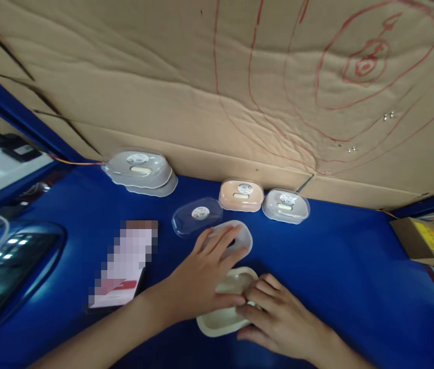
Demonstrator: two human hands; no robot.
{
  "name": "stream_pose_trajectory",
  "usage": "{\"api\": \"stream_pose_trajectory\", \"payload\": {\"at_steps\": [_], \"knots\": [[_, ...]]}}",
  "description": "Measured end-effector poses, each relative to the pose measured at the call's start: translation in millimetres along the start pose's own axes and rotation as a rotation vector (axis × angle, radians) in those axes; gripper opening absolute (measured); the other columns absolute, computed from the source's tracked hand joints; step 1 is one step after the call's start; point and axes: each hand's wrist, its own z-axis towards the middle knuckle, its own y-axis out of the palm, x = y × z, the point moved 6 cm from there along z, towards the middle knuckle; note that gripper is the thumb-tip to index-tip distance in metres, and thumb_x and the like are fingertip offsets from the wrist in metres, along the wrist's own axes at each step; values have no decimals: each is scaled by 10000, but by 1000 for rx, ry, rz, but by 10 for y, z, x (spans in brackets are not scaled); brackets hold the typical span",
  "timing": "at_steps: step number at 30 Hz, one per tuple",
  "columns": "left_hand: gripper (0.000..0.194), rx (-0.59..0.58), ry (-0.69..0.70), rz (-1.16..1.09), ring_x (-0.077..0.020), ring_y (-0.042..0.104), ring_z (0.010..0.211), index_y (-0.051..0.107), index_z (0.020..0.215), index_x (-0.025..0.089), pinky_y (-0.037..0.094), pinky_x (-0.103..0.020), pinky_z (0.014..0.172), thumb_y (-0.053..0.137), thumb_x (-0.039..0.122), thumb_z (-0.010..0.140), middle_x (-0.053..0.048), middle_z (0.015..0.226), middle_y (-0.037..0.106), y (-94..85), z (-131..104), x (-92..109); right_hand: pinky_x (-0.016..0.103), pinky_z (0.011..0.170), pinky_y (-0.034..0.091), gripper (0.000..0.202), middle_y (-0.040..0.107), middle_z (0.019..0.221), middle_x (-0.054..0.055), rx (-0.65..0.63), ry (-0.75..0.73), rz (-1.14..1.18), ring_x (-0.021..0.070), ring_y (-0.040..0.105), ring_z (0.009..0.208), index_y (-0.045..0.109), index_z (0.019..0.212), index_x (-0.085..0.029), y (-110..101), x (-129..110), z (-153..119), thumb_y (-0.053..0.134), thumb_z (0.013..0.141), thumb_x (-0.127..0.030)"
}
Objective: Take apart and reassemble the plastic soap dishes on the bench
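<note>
My left hand point(205, 269) reaches with fingers spread over a pale grey oval tray point(243, 237), which has a dark hole in it. Its thumb extends across a cream oval dish point(217, 320), close to my right fingertips. My right hand point(276, 320) is closed at the right side of this cream dish, fingers curled over the rim; the exact contact is partly hidden. Just beyond the grey tray lies a clear plastic lid point(196, 218) with a round white label.
Lidded boxes stand along the cardboard wall point(163, 107): stacked grey ones point(140, 177), a peach one point(240, 195) and a small grey one point(286, 206). A phone point(124, 292) with a blurred screen lies left. A cardboard box point(428, 246) stands right on the blue table point(348, 277).
</note>
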Motion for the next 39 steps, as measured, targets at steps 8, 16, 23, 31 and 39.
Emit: {"api": "stream_pose_trajectory", "payload": {"at_steps": [8, 16, 23, 31, 39], "knots": [[646, -121, -71, 59, -392, 391, 1536, 542, 1487, 274, 225, -686, 1256, 760, 414, 895, -166, 1561, 535, -23, -106, -125, 392, 908, 486, 258, 721, 1020, 69, 160, 60, 110, 218, 648, 960, 671, 1113, -182, -254, 170, 23, 548, 1094, -408], [639, -62, -77, 124, -432, 335, 1568, 557, 1480, 207, 230, -705, 1237, 714, 498, 934, -205, 1663, 435, -136, -80, -147, 504, 1122, 462, 374, 588, 1505, 155, 157, 277, -174, 308, 545, 1395, 543, 1454, -213, -222, 666, 197, 526, 1083, -256], [514, -2, -34, 170, -388, 524, 1439, 670, 1316, 196, 333, -615, 1202, 709, 553, 948, -171, 1587, 548, -45, -34, -175, 619, 1249, 301, 549, 518, 1596, 162, 178, 350, -360, 334, 434, 1517, 349, 1612, -211, -278, 1125, 610, 488, 1088, -300], [419, 138, -52, 244, -361, 645, 1242, 719, 1086, 173, 416, -620, 1127, 503, 532, 1074, -159, 1267, 704, -187, 25, -185, 654, 1231, 277, 557, 533, 1553, 191, 157, 338, -387, 391, 421, 1504, 480, 1521, -206, -343, 1127, 638, 634, 1029, -418], [422, 358, -168, 154, -359, 621, 1283, 573, 1372, 171, 513, -535, 1066, 634, 395, 1020, -177, 1407, 637, -273, 42, -298, 653, 1237, 263, 431, 682, 1325, 119, -1, 328, -229, 319, 627, 1295, 571, 1381, -265, -626, 1007, 666, 728, 985, -323]]}}
